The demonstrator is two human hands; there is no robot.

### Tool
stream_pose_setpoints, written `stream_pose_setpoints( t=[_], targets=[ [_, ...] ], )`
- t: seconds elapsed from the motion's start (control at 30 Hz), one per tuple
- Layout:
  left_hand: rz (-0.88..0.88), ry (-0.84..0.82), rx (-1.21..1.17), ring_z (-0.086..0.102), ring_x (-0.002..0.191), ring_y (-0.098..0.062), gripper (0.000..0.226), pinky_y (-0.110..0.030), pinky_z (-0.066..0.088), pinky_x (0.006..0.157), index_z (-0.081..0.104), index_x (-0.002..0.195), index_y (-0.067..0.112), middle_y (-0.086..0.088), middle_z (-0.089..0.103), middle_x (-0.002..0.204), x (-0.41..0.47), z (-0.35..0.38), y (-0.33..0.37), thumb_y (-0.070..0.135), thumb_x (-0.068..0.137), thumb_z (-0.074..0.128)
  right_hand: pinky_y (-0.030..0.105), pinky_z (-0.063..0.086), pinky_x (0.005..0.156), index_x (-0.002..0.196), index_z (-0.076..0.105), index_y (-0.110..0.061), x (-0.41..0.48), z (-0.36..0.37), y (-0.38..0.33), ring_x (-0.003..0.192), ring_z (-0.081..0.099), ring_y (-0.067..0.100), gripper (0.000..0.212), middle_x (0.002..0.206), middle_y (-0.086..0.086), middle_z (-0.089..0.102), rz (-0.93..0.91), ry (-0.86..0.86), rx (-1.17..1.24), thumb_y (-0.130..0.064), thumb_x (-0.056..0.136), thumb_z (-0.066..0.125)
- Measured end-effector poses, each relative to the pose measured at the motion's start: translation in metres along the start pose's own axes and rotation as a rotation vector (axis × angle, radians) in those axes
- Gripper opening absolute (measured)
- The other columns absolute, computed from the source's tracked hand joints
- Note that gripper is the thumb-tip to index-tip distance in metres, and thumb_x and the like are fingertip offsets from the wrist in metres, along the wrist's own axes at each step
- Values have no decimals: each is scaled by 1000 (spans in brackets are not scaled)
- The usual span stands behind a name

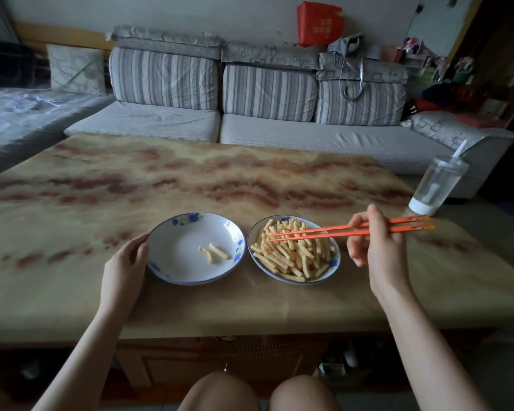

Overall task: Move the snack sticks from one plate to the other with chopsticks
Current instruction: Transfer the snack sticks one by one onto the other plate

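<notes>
While the chopsticks are held by the right hand, fingers curled round the orange shafts past their middle, the tips are kept slightly parted over the far left part of the pile; nothing is seen pinched between them. The left hand is laid against the near-left rim of the left plate, fingers loosely curved along it; whether the rim is truly gripped cannot be told. Most of the snack sticks are heaped in the right plate, and two transferred sticks are lying in the left plate, near its right side.

Several slips can be expected. A ridged stick may be crushed if too much pressure is applied, or dropped onto the table in the narrow gap between the plates if too little is. Because the pile is loose and interlocked, neighbouring sticks may be dragged over the rim when one is lifted. The plastic tips look smooth, so a stick caught off-centre is likely to be swivelled out. The left plate may be nudged if it is not steadied.

A bottle is stood at the table's right edge, well apart from the plates; no label is seen on it. Pale characters are printed on a red bag on the sofa back, but they are too blurred to be read. Only blue flowers are painted on the plates.
</notes>
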State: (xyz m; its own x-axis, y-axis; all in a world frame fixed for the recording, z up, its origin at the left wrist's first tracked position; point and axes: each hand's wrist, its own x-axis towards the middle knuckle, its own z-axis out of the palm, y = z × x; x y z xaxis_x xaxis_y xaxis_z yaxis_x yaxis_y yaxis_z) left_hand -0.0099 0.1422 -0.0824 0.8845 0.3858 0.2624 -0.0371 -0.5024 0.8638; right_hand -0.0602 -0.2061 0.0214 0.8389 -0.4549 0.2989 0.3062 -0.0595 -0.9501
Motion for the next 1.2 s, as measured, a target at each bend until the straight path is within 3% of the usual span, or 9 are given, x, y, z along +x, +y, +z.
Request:
stream_pose_setpoints(
  t=[0.37, 0.53, 0.73, 1.2],
  targets=[
    [-1, -1, 0, 57, 109, -24, 32, -32, 39, 80, 63, 124, 16, -9, 65, 120, -1, 0, 0, 17, 97, 47, 14, 22, 33, 67, 52, -7, 0, 2, 17, 28, 36, 11, 44, 34, 1, 43, 37, 3, -16, -26, 103, 36],
    [-8, -5, 7, 57, 111, -24, 32, -32, 39, 81, 63, 125, 17, -8, 65, 122, 0, 0, -1, 18, 97, 47, 14, 24, 33, 66, 49, -10, 1, 0, 16, 29, 38, 11, 43, 34, -1, 44, 77, 86, 17, -29, 102, 37],
    [2, -2, 17, 57, 108, -25, 32, -32, 38, 79, 63, 124, 17, -8, 66, 119, -1, -1, 2, 16, 97, 46, 17, 22, 33, 67, 47, -13, 6, 10, 1, 30, 40, 8, 39, 39, -7, 50, 113, 175, 208, -28, 102, 38],
    [8, -1, 10, 55, 98, -15, 30, -29, 36, 78, 64, 122, 18, -6, 67, 116, 1, -1, -1, 17, 96, 48, 16, 24, 34, 63, 51, -9, -12, 122, 27, 26, 34, 15, 47, 35, 6, 44, 190, -176, 122, -29, 103, 36]
  ],
)
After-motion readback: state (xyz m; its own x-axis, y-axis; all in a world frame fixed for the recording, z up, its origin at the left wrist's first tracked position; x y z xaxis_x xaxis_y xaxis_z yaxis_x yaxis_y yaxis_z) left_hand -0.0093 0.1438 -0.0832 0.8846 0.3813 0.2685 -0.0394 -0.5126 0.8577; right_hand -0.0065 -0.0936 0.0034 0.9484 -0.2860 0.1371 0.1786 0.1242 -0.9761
